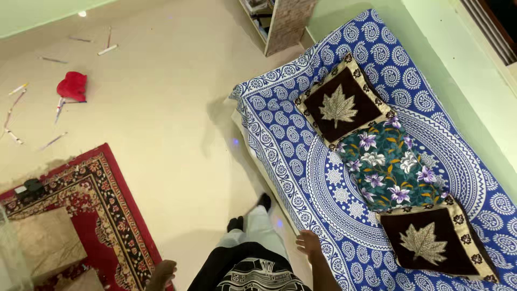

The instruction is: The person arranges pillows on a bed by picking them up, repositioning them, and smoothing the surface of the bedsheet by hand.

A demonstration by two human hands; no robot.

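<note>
Right hand (pixel 308 242): lowest in the head view, fingers loosely spread and holding nothing, hovering over the near edge of the bedspread (pixel 285 134), just at its border.
Left hand (pixel 163 271): low by the person's side above the corner of the red rug (pixel 116 215); only partly in frame, and whether its fingers are curled or open I cannot tell. Nothing shows in it.
Nearest cushion (pixel 433 242): dark brown with a pale leaf motif and a cream patterned border, lying flat on the bed to the right of the right hand, near but apart from it.
Handling, by my judgement: the cushion looks soft, light and squashy, not fragile; a corner or border edge would give the surest hold, since the middle would sag.
Floral cushion (pixel 389 167): teal with purple and white flowers, lying between the two brown ones, its ends tucked under or against them.
Far cushion (pixel 342 102): same leaf pattern, higher up the bed.
Bedspread handling: thin cloth, blue and white paisley, likely to wrinkle and slide if dragged.
Floor beyond: a red object (pixel 72 86) and scattered pens (pixel 107 49) on pale tiles, well apart from both hands.
</note>
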